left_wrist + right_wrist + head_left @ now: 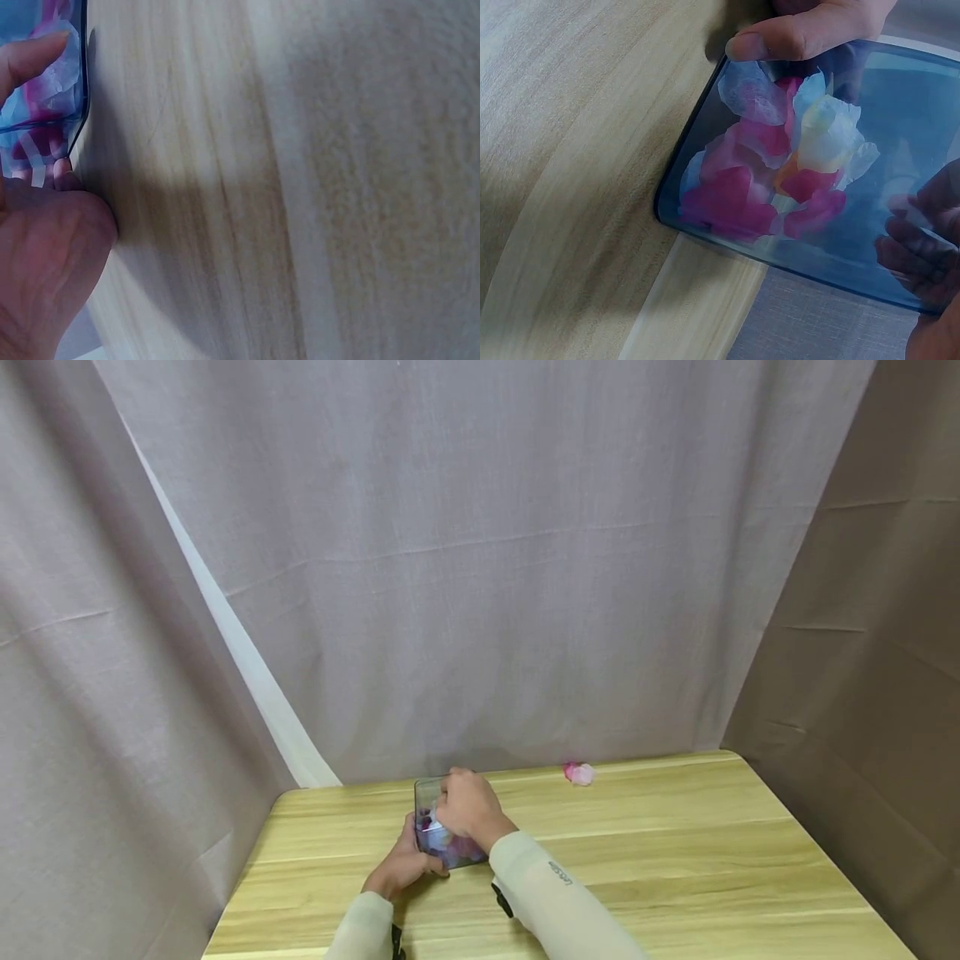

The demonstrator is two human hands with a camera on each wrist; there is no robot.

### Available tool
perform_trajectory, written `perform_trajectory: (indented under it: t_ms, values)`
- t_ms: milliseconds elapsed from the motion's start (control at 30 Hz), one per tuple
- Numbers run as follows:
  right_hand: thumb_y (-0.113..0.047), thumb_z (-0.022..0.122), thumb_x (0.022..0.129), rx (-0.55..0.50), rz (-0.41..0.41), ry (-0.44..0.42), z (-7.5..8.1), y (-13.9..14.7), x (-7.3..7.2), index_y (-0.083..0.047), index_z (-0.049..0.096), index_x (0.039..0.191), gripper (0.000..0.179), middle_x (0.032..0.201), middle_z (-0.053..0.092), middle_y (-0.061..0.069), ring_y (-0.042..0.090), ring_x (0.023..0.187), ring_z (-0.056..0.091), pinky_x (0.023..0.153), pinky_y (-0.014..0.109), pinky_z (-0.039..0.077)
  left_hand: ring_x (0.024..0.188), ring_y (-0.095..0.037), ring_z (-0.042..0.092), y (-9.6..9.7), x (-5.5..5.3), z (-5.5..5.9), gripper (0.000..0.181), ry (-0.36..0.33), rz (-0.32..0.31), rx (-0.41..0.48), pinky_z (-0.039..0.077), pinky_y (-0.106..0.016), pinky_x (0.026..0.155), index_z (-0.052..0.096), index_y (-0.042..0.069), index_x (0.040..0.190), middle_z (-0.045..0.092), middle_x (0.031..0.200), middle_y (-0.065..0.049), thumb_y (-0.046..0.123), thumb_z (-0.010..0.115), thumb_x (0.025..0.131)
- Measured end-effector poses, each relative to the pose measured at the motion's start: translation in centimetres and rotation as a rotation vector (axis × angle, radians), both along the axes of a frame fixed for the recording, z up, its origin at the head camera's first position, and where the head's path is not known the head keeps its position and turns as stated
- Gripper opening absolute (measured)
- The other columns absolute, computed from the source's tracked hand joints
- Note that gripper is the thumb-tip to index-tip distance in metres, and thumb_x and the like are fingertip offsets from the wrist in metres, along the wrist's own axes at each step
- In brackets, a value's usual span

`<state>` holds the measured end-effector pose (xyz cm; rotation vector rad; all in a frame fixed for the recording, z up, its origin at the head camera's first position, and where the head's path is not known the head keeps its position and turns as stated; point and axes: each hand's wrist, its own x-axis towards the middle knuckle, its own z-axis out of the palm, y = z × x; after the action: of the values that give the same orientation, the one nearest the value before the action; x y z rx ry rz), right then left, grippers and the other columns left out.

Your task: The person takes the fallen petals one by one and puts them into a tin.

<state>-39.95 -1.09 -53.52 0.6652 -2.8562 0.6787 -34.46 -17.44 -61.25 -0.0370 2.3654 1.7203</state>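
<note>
A see-through bluish-grey plastic box (427, 790) is at the table's far side, left of the middle. Pink, white and pale blue petals (731, 199) lie gathered at one end of it, seen through its wall in the right wrist view. My left hand (405, 866) grips the box at its near left corner, thumb on the near side, other fingers at the left edge. Over the box's right and far part is my right hand (468, 806), its fingers bent. Whether those fingers pinch anything is hidden; they show only dimly against the blue wall.
A small clump of pink petals (579, 772) lies on the wooden table (675, 860) near its back edge, right of the box. Grey curtains (525, 568) hang behind and at both sides, with a pale gap at the left.
</note>
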Motion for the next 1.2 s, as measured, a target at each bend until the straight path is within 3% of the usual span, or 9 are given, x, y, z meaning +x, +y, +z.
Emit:
perform_trajectory:
  t_ms: [333, 500, 633, 700, 767, 867, 967, 1067, 1200]
  values:
    - [-0.021, 0.057, 0.091, 0.0, 0.019, 0.01, 0.4, 0.1, -0.1, -0.017, 0.067, 0.073, 0.021, 0.082, 0.059, -0.004, 0.013, 0.076, 0.055, 0.072, 0.031, 0.051, 0.123, -0.027, 0.057, -0.1, -0.1, 0.2, 0.116, -0.01, 0.003, 0.008, 0.043, -0.03, 0.102, 0.023, 0.011, 0.159, 0.053, 0.148, -0.02, -0.002, 0.085, 0.062]
    - [-0.022, 0.057, 0.094, 0.007, 0.03, 0.001, 0.3, 0.2, -0.1, -0.014, 0.078, 0.09, 0.023, 0.091, 0.067, -0.002, 0.018, 0.087, 0.066, 0.082, 0.036, 0.058, 0.123, -0.028, 0.056, 0.0, -0.2, 0.1, 0.116, -0.005, 0.002, 0.005, 0.043, -0.031, 0.103, 0.023, 0.01, 0.159, 0.052, 0.148, -0.021, -0.003, 0.084, 0.062]
    - [-0.023, 0.053, 0.1, -0.048, 0.059, 0.003, 0.1, 0.4, -0.4, -0.011, 0.081, 0.109, 0.031, 0.116, 0.076, 0.007, 0.028, 0.114, 0.071, 0.102, 0.043, 0.06, 0.125, -0.03, 0.055, 0.1, -0.3, 0.0, 0.116, 0.007, 0.008, -0.005, 0.042, -0.039, 0.109, 0.023, 0.009, 0.16, 0.051, 0.149, -0.021, -0.002, 0.084, 0.062]
    - [-0.024, 0.052, 0.103, -0.089, 0.081, 0.046, -0.1, 0.8, -0.3, -0.011, 0.08, 0.112, 0.032, 0.122, 0.075, 0.008, 0.028, 0.118, 0.07, 0.104, 0.043, 0.059, 0.126, -0.03, 0.054, 0.1, -0.4, -0.1, 0.117, 0.01, 0.01, -0.004, 0.041, -0.043, 0.113, 0.023, 0.009, 0.16, 0.051, 0.149, -0.022, -0.003, 0.084, 0.061]
    - [-0.024, 0.053, 0.104, -0.137, 0.126, 0.142, -0.3, 1.6, 0.1, -0.011, 0.079, 0.11, 0.03, 0.12, 0.075, 0.007, 0.025, 0.115, 0.069, 0.101, 0.041, 0.059, 0.127, -0.03, 0.053, 0.2, -0.5, -0.3, 0.118, 0.012, 0.007, -0.003, 0.04, -0.043, 0.114, 0.023, 0.009, 0.16, 0.05, 0.15, -0.021, -0.003, 0.084, 0.061]
    - [-0.018, 0.06, 0.1, -0.216, 0.217, 0.349, -0.3, 3.4, 1.5, -0.012, 0.076, 0.098, 0.018, 0.098, 0.069, 0.001, 0.017, 0.091, 0.062, 0.083, 0.034, 0.057, 0.126, -0.029, 0.053, 0.4, -0.5, -0.3, 0.117, 0.003, 0.01, 0.003, 0.04, -0.04, 0.112, 0.024, 0.01, 0.159, 0.05, 0.149, -0.02, -0.003, 0.085, 0.06]
    - [-0.011, 0.067, 0.093, -0.292, 0.284, 0.51, -0.1, 5.6, 3.5, -0.013, 0.073, 0.09, 0.007, 0.09, 0.063, -0.004, 0.011, 0.083, 0.055, 0.076, 0.025, 0.053, 0.128, -0.03, 0.052, 0.5, -0.2, -0.3, 0.117, 0.008, 0.017, 0.004, 0.04, -0.045, 0.116, 0.025, 0.01, 0.159, 0.05, 0.15, -0.021, -0.004, 0.085, 0.059]
    - [-0.007, 0.07, 0.091, -0.369, 0.318, 0.546, 0.3, 7.6, 5.3, -0.014, 0.073, 0.09, 0.008, 0.089, 0.063, -0.005, 0.008, 0.083, 0.055, 0.075, 0.018, 0.051, 0.132, -0.033, 0.051, 0.4, 0.0, -0.2, 0.116, 0.018, 0.017, 0.01, 0.036, -0.057, 0.123, 0.025, 0.009, 0.158, 0.049, 0.152, -0.023, -0.006, 0.083, 0.059]
    - [-0.005, 0.067, 0.094, -0.459, 0.319, 0.501, 0.6, 9.5, 6.6, -0.017, 0.072, 0.089, 0.013, 0.09, 0.067, -0.005, 0.006, 0.086, 0.06, 0.076, 0.019, 0.055, 0.136, -0.037, 0.05, 0.2, 0.0, -0.2, 0.117, 0.02, 0.01, 0.028, 0.03, -0.067, 0.127, 0.024, 0.009, 0.159, 0.048, 0.153, -0.024, -0.007, 0.083, 0.059]
